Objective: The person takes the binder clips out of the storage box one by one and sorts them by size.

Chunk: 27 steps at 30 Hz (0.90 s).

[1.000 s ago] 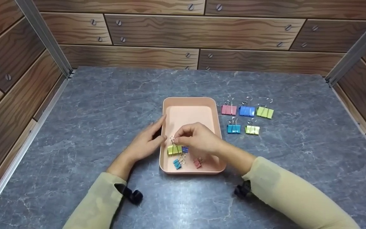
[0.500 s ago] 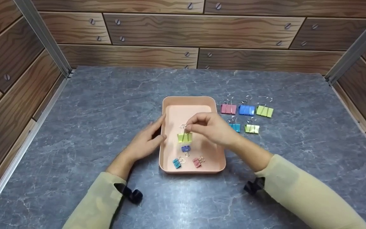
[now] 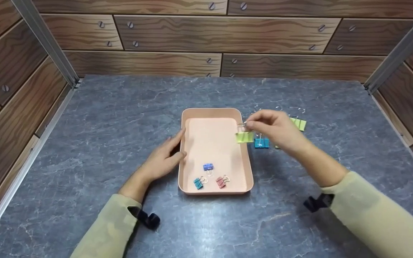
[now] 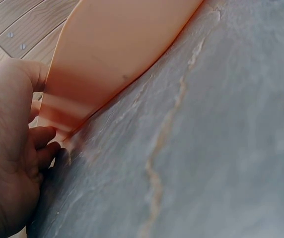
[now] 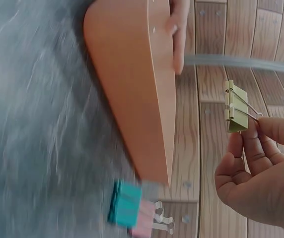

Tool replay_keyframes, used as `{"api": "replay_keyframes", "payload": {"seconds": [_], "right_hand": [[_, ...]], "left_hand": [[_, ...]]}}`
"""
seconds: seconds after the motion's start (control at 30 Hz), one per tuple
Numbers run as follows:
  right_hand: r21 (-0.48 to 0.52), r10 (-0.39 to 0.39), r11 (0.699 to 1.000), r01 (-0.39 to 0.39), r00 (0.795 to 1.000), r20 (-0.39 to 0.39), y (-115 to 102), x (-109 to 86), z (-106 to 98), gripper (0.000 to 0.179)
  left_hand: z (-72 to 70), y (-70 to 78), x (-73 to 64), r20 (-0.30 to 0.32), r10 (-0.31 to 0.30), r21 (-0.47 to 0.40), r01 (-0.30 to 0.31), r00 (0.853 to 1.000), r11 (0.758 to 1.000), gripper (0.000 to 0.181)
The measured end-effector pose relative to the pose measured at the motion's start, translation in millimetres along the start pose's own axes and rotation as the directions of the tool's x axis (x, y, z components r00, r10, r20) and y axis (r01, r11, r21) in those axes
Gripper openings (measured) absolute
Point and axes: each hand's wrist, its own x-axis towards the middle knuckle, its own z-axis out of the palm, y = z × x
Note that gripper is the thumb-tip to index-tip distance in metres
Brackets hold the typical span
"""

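My right hand (image 3: 280, 132) pinches a lime-green binder clip (image 3: 245, 137) by its wire handles. The clip hangs over the right rim of a peach tray (image 3: 212, 139); the right wrist view shows its green body (image 5: 238, 106) beyond the fingertips. At the tray's left side, my left hand (image 3: 160, 161) touches the wall, thumb at the rim and fingers along the outside. Inside the tray's near end lie three small binder clips: a purple-blue one (image 3: 208, 167), a teal one (image 3: 198, 183) and a pink one (image 3: 222, 182).
Right of the tray, larger binder clips stand on the grey marbled table (image 3: 149, 104). A teal clip (image 3: 261, 143) and a green clip (image 3: 298, 124) show; my right hand hides most of the others. A pink clip (image 5: 142, 220) appears in the right wrist view. Wood-patterned walls (image 3: 177, 34) enclose the table.
My right hand has lifted the lime-green binder clip from the tray's near left and carried it rightward and away to the right rim. The left hand stays at the tray.
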Motion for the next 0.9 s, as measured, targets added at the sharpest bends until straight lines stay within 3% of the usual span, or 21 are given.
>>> {"api": "replay_keyframes", "payload": {"seconds": [0.4,0.7,0.9], "right_hand": [[-0.155,0.001,0.988,-0.024,0.989,-0.146,18,-19.7,-64,0.023],[-0.233,-0.001,0.971,-0.044,0.982,-0.189,37,-30.1,-93,0.022],[-0.258,0.045,0.961,-0.101,0.976,-0.214,50,-38.0,-111,0.025]], "left_hand": [[0.7,0.3,0.0,-0.01,0.013,-0.016,-0.013,1.0,1.0,0.073],[1.2,-1.9,-1.3,-0.015,-0.012,-0.011,0.011,1.0,1.0,0.073],[1.7,-0.1,-0.3,-0.018,-0.013,-0.004,0.013,1.0,1.0,0.073]]}}
